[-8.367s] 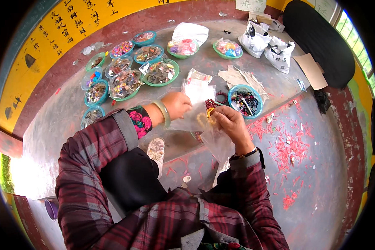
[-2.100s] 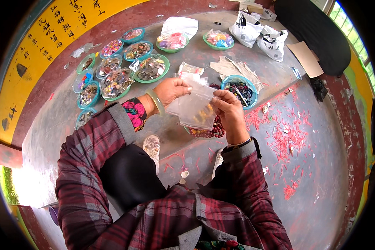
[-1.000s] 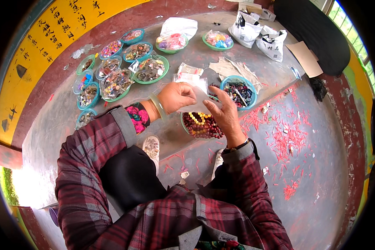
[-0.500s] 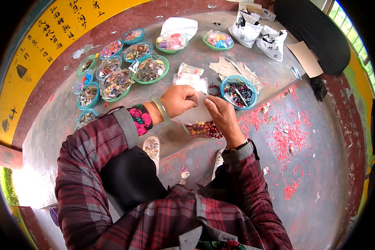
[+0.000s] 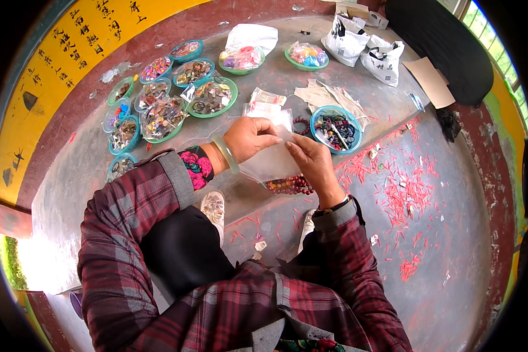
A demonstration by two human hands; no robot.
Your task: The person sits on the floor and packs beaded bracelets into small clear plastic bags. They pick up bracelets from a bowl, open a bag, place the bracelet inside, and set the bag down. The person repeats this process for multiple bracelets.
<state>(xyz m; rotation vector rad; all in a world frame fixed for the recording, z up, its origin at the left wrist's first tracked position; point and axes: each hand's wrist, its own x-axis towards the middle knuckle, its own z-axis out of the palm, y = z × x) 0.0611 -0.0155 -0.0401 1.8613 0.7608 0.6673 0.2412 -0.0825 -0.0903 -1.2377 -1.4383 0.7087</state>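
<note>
Clear plastic bag (image 5: pixel 274 164) is pinched at its top edge by both hands, left hand (image 5: pixel 249 138) and right hand (image 5: pixel 311 167) close together, so the dark red beads (image 5: pixel 288 186) sag to the bottom. Just beyond sits a blue bowl (image 5: pixel 335 128), with more bowls (image 5: pixel 158 105) off left.

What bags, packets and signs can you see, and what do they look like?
Clear plastic bag of dark red beads: between both hands, centre.
Two white plastic shopping bags: top, upright, dark print.
Small clear flat packets: beyond the hands.
Yellow wall band: upper left, black characters.
</note>
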